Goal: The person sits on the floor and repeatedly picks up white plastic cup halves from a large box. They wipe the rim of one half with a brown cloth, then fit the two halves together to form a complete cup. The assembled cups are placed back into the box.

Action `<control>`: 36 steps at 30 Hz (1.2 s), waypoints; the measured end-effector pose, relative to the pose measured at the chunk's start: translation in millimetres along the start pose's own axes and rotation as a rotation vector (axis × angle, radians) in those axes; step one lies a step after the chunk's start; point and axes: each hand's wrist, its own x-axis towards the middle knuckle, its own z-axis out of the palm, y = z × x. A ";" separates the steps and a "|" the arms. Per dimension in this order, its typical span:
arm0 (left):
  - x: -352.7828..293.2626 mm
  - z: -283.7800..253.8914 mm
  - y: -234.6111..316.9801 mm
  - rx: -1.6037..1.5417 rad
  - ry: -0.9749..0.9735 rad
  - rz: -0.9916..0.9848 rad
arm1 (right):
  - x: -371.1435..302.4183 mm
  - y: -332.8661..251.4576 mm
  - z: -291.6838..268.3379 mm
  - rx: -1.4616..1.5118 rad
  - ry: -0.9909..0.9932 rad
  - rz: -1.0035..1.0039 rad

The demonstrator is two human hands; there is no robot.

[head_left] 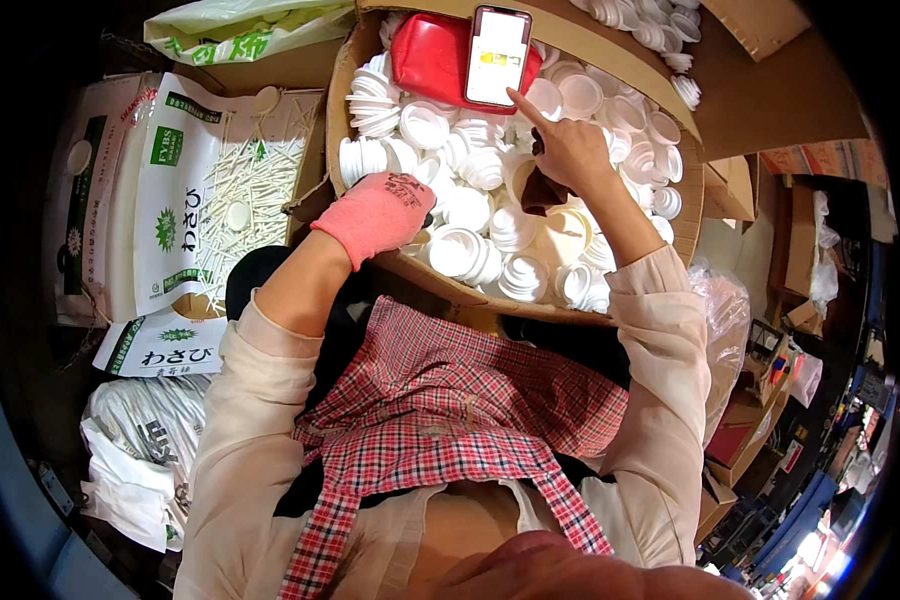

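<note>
A phone (498, 55) with a lit screen leans on a red pouch (428, 62) atop many white plastic lids (460, 250) in a large cardboard box. My right hand (570, 150) is bare; its index fingertip touches or nearly touches the bottom of the phone's screen. The other fingers are curled in, with a dark brown, limp-looking piece (544, 192) hanging beneath them. My left hand (382, 212), in a pink glove with black print, is at the near left rim of the box. Its fingers curl down out of sight; a bit of black shows beside them.
On the left, an opened printed bag (178, 190) lies beside a heap of thin white sticks (255, 190). A white plastic bag (145, 450) sits below it. The cardboard box's rim (420, 275) runs before my lap. Clear plastic wrapping (722, 320) and cartons stand to the right.
</note>
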 end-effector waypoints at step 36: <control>49.8 4.1 86.1 -1.576 0.556 0.282 | -110.0 -63.9 -44.0 1.165 0.490 0.428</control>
